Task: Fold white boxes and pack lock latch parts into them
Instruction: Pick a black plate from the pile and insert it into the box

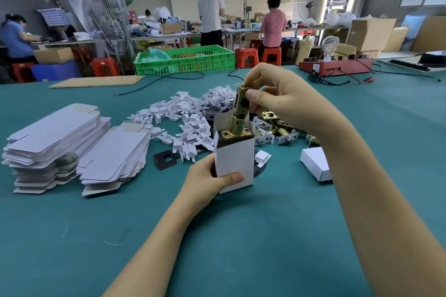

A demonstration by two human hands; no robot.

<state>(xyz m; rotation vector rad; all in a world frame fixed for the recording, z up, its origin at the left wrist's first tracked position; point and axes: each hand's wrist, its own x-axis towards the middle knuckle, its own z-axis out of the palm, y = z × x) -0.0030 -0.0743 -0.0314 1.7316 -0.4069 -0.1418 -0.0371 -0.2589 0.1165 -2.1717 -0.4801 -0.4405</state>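
Observation:
My left hand (210,179) grips an upright white box (235,161) near its bottom, the open end facing up. My right hand (277,99) pinches the top of a brass lock latch (239,113), which stands vertically with its faceplate end at the box's mouth. Behind the box lies a pile of brass and silver latches (275,128). Two stacks of flat white box blanks (72,147) sit to the left. A folded white box (316,164) lies on its side at the right.
A heap of small white plastic inserts (178,123) spreads behind the box, with a black strike plate (165,158) in front of it. The table has a teal cover (217,236). A green crate (185,59) and a red device with a bulb (335,65) stand at the far edge.

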